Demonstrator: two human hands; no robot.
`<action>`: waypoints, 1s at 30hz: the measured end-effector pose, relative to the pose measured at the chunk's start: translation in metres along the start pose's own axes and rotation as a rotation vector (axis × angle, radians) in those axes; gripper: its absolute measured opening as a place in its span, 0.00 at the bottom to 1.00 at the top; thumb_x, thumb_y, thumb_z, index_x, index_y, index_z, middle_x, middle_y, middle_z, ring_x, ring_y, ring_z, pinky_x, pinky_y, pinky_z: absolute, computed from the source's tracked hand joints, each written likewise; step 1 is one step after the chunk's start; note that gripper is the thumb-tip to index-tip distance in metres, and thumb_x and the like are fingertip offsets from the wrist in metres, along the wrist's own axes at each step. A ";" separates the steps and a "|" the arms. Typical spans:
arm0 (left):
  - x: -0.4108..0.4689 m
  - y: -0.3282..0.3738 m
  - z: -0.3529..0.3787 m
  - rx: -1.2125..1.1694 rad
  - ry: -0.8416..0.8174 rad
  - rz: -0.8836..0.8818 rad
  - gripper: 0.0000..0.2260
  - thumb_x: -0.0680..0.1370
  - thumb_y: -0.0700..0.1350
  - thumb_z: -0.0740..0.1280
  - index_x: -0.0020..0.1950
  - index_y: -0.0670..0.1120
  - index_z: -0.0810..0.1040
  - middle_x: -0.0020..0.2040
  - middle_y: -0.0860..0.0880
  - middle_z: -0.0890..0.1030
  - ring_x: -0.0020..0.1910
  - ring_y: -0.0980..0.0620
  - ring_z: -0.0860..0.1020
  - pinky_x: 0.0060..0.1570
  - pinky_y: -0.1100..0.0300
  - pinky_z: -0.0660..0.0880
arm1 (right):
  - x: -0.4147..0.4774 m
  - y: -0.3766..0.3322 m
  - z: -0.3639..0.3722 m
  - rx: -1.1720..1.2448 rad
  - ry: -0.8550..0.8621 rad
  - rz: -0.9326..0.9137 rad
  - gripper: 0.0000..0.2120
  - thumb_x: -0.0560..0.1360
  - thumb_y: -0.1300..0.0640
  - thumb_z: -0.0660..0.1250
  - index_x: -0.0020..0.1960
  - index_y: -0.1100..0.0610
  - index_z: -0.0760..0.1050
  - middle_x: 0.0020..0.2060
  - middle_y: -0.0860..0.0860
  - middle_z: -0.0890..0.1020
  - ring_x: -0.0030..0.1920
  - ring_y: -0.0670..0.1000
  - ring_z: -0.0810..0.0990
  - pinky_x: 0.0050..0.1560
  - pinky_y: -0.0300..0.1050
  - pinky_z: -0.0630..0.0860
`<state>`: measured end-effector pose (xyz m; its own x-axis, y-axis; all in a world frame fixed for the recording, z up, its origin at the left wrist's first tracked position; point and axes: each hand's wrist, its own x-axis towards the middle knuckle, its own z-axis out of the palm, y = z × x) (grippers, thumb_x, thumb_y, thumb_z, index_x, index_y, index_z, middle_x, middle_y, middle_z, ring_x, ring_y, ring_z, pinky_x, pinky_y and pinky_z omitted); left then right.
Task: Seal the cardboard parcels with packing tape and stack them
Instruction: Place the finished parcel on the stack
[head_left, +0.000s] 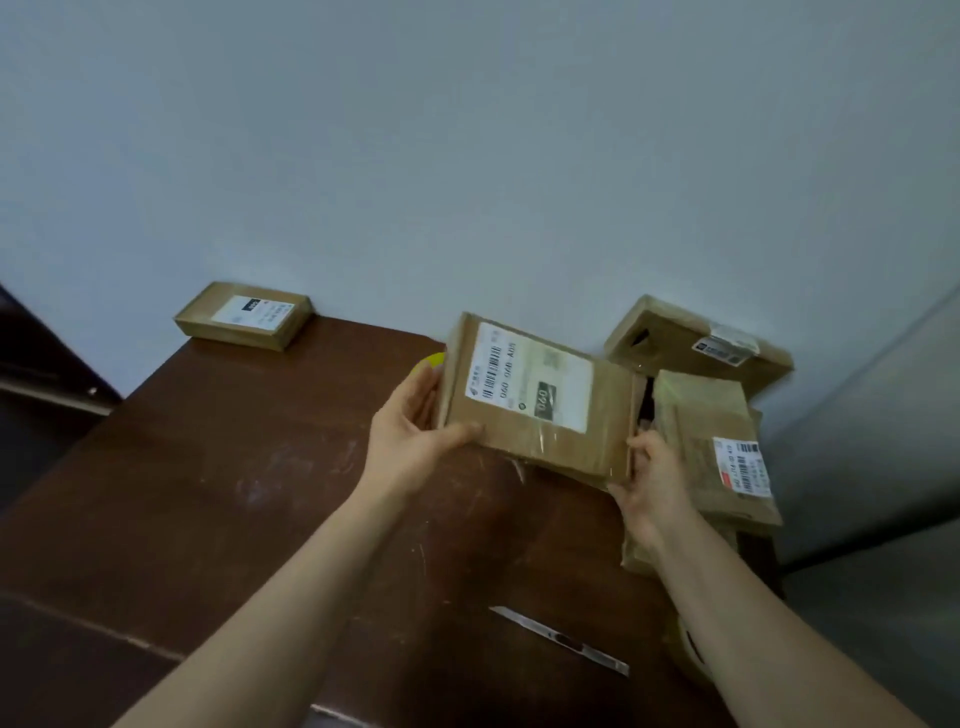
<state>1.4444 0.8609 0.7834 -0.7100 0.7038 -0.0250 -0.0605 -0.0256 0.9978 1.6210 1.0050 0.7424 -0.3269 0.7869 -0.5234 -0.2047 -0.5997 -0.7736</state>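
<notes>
A pale grey-blue wall rises behind a dark brown desk (218, 467), whose top is scuffed with whitish marks. At the far left corner of the desk, against the wall, lies a small flat parcel (243, 315) with a white label facing up, well apart from everything else.

Toward the middle, a bit of a yellow thing (435, 358) shows just behind the left hand (410, 426); too little is visible to say what it is. The left hand grips the left end of the labelled parcel (540, 400), its thumb lying along the near edge and its fingers (428, 384) wrapped round the end. This parcel is tilted over the far middle of the desk, with its barcode label turned toward the camera. Whether its lower edge touches the desk cannot be told. A dark gap shows at its right end.

Nearer the camera, a slim metal utility knife (561, 640) lies flat on the desk between the two forearms.

The right hand (649, 478) holds the parcel's right end, its fingers curled round the near right corner. Just beside it, at the desk's right edge, sits a pile of parcels (711, 415) with a barcode label on top, and behind that another parcel (696, 343) lies against the wall.
</notes>
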 end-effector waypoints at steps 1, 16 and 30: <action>-0.006 0.004 0.001 0.042 -0.035 0.045 0.31 0.65 0.30 0.76 0.58 0.59 0.73 0.58 0.61 0.79 0.59 0.64 0.76 0.59 0.63 0.74 | -0.001 0.007 -0.002 -0.012 0.010 0.045 0.12 0.78 0.56 0.58 0.58 0.55 0.77 0.52 0.54 0.82 0.55 0.53 0.79 0.57 0.51 0.75; -0.023 -0.017 -0.031 0.573 -0.018 0.364 0.32 0.70 0.32 0.74 0.70 0.48 0.68 0.63 0.52 0.75 0.63 0.55 0.73 0.61 0.64 0.70 | -0.010 0.009 0.028 0.152 -0.040 -0.092 0.23 0.77 0.37 0.57 0.64 0.49 0.75 0.58 0.50 0.82 0.62 0.52 0.77 0.65 0.57 0.69; -0.033 -0.023 -0.054 0.064 0.009 0.076 0.20 0.72 0.47 0.72 0.63 0.53 0.74 0.56 0.53 0.81 0.55 0.57 0.80 0.46 0.65 0.78 | -0.029 0.000 0.048 -0.113 -0.112 -0.323 0.16 0.81 0.45 0.53 0.55 0.48 0.78 0.54 0.44 0.83 0.58 0.43 0.77 0.58 0.43 0.70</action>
<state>1.4316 0.7996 0.7578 -0.7168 0.6954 0.0512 0.0390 -0.0332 0.9987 1.5860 0.9752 0.7743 -0.3624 0.9085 -0.2082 -0.2130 -0.2982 -0.9304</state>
